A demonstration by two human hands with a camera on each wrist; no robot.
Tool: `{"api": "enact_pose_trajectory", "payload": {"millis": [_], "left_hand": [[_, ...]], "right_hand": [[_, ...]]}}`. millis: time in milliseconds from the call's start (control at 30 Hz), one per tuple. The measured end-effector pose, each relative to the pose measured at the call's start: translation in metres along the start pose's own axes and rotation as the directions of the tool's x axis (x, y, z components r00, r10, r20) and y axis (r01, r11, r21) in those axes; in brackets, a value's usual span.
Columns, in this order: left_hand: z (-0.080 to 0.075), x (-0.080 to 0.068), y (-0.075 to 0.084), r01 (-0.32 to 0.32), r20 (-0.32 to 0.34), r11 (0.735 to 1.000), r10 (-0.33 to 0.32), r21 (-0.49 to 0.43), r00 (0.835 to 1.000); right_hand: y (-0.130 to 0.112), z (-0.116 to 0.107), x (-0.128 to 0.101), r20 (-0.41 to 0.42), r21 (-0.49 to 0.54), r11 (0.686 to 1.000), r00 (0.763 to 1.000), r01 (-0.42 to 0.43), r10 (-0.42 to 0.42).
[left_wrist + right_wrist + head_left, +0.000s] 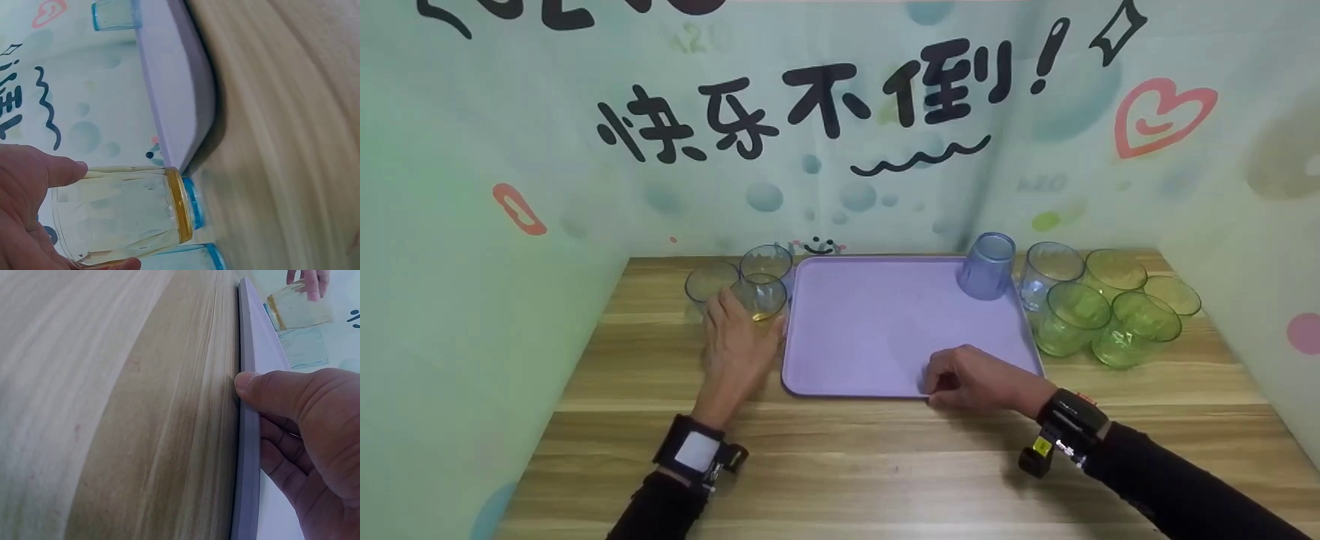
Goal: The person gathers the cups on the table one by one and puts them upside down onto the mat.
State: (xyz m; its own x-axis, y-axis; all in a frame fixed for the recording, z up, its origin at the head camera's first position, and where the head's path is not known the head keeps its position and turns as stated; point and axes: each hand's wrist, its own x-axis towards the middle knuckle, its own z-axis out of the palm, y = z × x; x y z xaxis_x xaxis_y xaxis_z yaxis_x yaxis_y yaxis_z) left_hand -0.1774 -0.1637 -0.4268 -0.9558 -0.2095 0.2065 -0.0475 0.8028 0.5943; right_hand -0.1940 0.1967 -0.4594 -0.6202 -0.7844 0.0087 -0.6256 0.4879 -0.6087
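The left hand (739,349) grips a clear yellow-tinted cup (760,296), its fingers curled round the wall. The cup stands on the wooden tabletop (885,465) just beside the left edge of the lilac tray (870,330), at the near end of a small cluster with two bluish clear cups (766,262) behind it. Its wall is faceted and see-through, and its thick base has an amber tint.

The right hand (979,379) holds the tray's near edge toward the right corner, with the thumb against the rim and the fingers lying on the tray's surface. An upturned blue cup (987,265) stands at the far right of the tray. To the right of the tray, on the tabletop, sits a group of green cups (1099,311) with one clear cup (1046,271) among them.

The left wrist view shows what the head view cannot: the thumb (62,169) pressed to the yellow cup's (121,216) side, its amber base ring, and the blue-tinted bases of the neighbouring cups close against it, perhaps touching, though the angle leaves that unclear. The right wrist view shows the thumb tip (247,382) set on the thin rim of the tray (250,337), the fingers bent over the top, and, far off, the other hand on the yellow cup (295,306).
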Motion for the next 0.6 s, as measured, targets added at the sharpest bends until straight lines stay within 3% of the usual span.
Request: {"api": "enact_pose_trajectory", "payload": {"millis": [200, 433, 600], "left_hand": [[-0.012, -0.002, 0.009, -0.014, -0.015, 0.999, 0.014, -0.035, 1.0], [-0.021, -0.004, 0.019, -0.067, -0.08, 0.982, 0.054, -0.177, 0.995], [-0.024, -0.005, 0.022, -0.029, -0.065, 0.958, 0.011, -0.286, 0.998]], "right_hand": [[0.001, 0.0, -0.001, -0.004, 0.005, 1.0, 1.0, -0.002, 0.002], [0.002, 0.0, -0.002, 0.002, 0.038, 0.999, 1.0, 0.009, -0.009], [0.002, 0.0, -0.002, 0.001, 0.046, 0.999, 1.0, 0.006, -0.006]]}}
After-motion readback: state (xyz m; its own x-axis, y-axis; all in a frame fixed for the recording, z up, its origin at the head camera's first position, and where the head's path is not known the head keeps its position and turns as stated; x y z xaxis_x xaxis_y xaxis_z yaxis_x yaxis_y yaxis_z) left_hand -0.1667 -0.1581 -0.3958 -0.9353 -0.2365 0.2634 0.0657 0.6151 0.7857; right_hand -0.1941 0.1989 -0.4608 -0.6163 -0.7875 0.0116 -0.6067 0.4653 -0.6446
